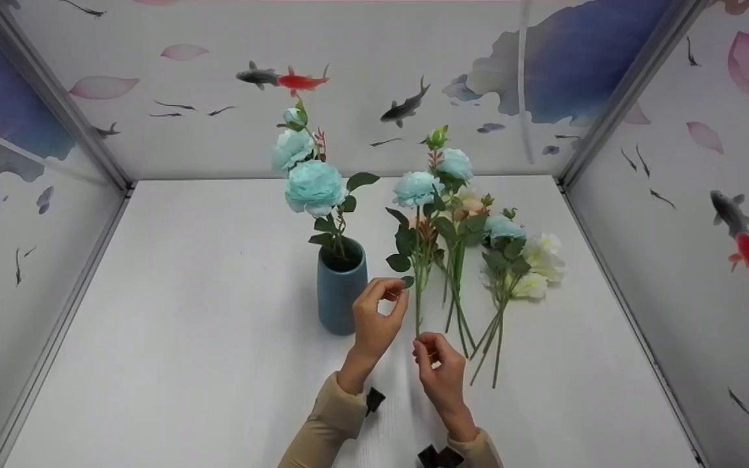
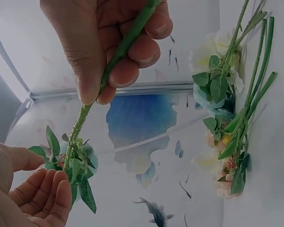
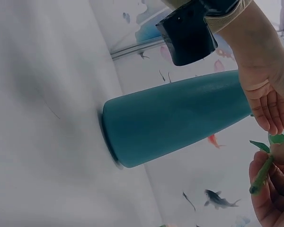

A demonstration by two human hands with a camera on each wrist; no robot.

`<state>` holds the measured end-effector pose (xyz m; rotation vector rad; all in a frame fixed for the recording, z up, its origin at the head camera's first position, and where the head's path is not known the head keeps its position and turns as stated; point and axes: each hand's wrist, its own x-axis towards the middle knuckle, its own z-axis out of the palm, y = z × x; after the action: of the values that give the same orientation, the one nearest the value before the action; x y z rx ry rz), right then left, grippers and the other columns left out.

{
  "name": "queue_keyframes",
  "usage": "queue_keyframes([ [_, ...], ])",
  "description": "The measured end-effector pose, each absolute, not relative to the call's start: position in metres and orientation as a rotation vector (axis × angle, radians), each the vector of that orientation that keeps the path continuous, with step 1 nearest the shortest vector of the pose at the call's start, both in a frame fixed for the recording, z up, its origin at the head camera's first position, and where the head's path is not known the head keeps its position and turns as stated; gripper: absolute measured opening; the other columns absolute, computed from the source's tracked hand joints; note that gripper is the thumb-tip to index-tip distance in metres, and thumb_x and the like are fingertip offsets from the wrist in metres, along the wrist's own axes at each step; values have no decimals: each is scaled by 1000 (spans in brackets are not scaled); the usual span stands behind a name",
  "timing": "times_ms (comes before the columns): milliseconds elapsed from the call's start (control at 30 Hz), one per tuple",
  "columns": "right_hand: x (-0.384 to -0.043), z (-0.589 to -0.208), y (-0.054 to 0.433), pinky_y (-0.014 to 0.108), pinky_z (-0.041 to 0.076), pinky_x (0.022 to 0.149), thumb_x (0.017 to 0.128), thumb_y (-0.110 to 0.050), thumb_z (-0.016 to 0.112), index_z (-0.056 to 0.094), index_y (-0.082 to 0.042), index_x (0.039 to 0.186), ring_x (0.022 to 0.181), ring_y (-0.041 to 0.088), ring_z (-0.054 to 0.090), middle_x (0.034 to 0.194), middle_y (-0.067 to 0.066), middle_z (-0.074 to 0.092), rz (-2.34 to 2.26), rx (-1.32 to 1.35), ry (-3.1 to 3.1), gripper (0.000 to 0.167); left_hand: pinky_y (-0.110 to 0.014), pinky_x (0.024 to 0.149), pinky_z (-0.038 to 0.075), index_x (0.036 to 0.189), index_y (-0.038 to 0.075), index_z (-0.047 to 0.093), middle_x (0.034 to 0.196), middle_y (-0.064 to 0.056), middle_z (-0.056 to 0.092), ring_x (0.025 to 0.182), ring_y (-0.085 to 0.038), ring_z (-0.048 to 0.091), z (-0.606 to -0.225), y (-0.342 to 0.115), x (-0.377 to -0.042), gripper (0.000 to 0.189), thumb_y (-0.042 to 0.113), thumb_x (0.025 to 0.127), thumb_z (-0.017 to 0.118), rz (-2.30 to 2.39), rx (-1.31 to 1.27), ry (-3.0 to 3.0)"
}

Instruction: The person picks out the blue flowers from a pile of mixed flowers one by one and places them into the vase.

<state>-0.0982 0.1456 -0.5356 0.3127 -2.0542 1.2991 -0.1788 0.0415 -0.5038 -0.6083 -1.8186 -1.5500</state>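
Note:
My right hand pinches the lower end of a green flower stem between thumb and fingers. The stem stands nearly upright in the head view, topped by a light blue peony with dark green leaves. At its side, my left hand pinches a low leaf between thumb and forefinger. In the left wrist view the right hand grips the thick stem, foliage hanging below. Just left of the left hand stands a blue vase holding tall light blue peonies.
More cut flowers lie on the white table to the right: blue and peach blooms, and white flowers beside another blue one. Printed panels with fish and petals wall the back and both sides.

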Motion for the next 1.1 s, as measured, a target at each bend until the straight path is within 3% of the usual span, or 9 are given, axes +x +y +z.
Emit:
queue_keyframes([
  [200, -98, -535, 143, 19, 43, 44, 71, 24, 62, 60, 8, 80, 50, 16, 55, 64, 10, 59, 1279, 328, -2042, 19, -31, 52, 49, 88, -1, 67, 80, -14, 64, 67, -20, 60, -509, 44, -183, 17, -10, 74, 70, -1545, -603, -1847],
  [367, -98, -536, 142, 18, 43, 44, 70, 24, 63, 60, 7, 80, 50, 15, 55, 64, 10, 59, 1261, 335, -2037, 19, -28, 45, 43, 90, 2, 68, 82, -8, 65, 56, -14, 55, -507, 47, -183, 14, -4, 77, 70, -1495, -589, -1874],
  [767, -97, -536, 140, 19, 42, 45, 69, 23, 65, 60, 6, 80, 51, 15, 54, 63, 10, 58, 1196, 328, -2025, 21, -16, 44, 34, 88, 4, 68, 81, -4, 65, 46, -7, 41, -504, 54, -184, 15, 1, 74, 75, -1369, -486, -1924],
  [1000, -107, -574, 150, 18, 43, 46, 87, -4, 64, 63, 1, 85, 53, 13, 55, 67, 6, 60, 1153, 352, -2018, 5, -15, 45, 32, 87, 4, 69, 79, -3, 65, 50, -7, 44, -502, 57, -181, 16, 4, 73, 77, -1374, -417, -1952],
  [1100, -107, -575, 150, 18, 42, 45, 85, -1, 65, 63, -1, 84, 52, 11, 54, 67, 4, 60, 1095, 349, -2024, 2, -15, 46, 33, 86, 4, 69, 77, -3, 65, 56, -9, 51, -501, 59, -180, 15, 5, 73, 77, -1394, -389, -1962],
])
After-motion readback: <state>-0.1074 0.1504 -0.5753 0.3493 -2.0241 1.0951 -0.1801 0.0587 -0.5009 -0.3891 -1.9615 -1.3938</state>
